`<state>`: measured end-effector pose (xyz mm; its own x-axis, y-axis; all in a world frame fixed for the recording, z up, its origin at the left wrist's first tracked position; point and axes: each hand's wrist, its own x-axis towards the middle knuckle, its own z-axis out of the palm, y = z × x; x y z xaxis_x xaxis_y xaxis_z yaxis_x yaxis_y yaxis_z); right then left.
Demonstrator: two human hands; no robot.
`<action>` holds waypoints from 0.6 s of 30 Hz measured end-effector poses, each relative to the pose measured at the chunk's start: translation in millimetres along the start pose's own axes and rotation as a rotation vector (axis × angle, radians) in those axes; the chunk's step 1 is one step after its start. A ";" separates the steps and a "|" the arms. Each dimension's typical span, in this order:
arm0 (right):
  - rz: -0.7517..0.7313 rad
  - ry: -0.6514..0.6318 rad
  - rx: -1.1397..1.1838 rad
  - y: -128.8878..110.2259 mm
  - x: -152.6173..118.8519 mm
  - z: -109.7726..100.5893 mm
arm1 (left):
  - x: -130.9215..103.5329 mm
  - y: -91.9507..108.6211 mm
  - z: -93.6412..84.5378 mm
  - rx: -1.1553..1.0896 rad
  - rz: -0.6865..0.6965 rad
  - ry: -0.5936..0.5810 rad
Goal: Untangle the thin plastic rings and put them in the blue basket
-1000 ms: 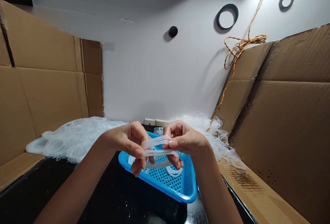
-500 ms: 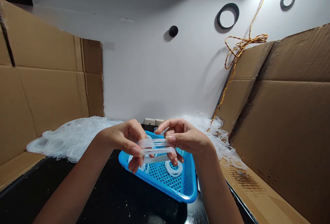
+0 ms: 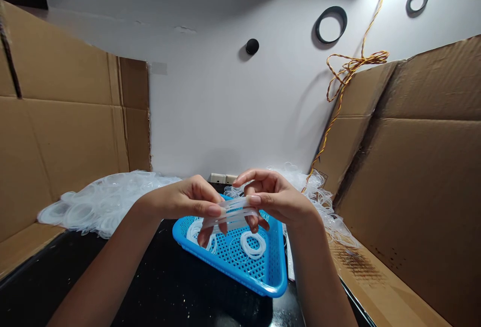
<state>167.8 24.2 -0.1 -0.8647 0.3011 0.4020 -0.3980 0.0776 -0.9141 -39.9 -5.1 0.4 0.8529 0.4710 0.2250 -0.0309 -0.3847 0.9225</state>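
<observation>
A bundle of translucent white rings point(image 3: 235, 214) is stretched between my two hands above a blue perforated basket point(image 3: 276, 287). My left hand point(image 3: 197, 204) pinches the bundle's left part between thumb and fingers, with some fingers inside the loops. On the right side, my right hand point(image 3: 268, 199) grips it with thumb and fingers, its index finger raised and curved. Inside the basket, a coil of white rings point(image 3: 253, 245) lies at the right and more rings point(image 3: 195, 231) lie at the left, partly behind my left fingers.
Heaps of clear rings lie at the left point(image 3: 108, 199) and the right point(image 3: 330, 216). Cardboard panels point(image 3: 71, 136) point(image 3: 421, 176) stand on both sides. A twisted yellow cord point(image 3: 332, 121) hangs on the right. Wall sockets point(image 3: 218, 178) are behind the basket.
My left hand has moved slightly right, its thumb now further along the bundle. My right hand has shifted a little right, and the stretched rings look shorter and more bunched.
</observation>
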 end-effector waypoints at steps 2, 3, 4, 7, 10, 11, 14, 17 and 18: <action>0.010 0.008 -0.007 -0.1 0.0 -0.1 | 2.7 -1.8 1.7 -0.076 -0.019 -0.063; 0.017 0.011 -0.007 -0.2 0.0 -0.2 | 4.0 -3.0 2.4 -0.116 -0.023 -0.081; 0.021 0.014 -0.001 -0.3 0.0 -0.4 | 5.3 -4.2 2.9 -0.154 -0.023 -0.084; 0.021 0.009 0.037 -0.6 -0.1 -0.8 | 8.2 -7.3 3.7 -0.257 0.011 -0.031; 0.005 -0.026 0.093 -0.6 0.5 -1.1 | 9.8 -8.9 3.8 -0.317 0.085 0.017; -0.004 -0.039 0.112 -0.6 0.9 -1.1 | 10.1 -9.2 3.8 -0.330 0.106 0.025; -0.015 -0.061 0.152 -0.1 2.2 -1.3 | 10.6 -9.6 3.4 -0.359 0.149 0.034; -0.020 -0.073 0.162 0.6 2.8 -1.6 | 10.5 -10.4 2.7 -0.374 0.170 0.029; -0.025 -0.079 0.164 1.0 2.8 -1.7 | 10.3 -10.8 2.3 -0.377 0.172 0.029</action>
<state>165.5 26.7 0.1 -0.8728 0.2249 0.4331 -0.4584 -0.0735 -0.8857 -29.7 2.1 -8.0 0.8041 0.4493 0.3892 -0.3646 -0.1444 0.9199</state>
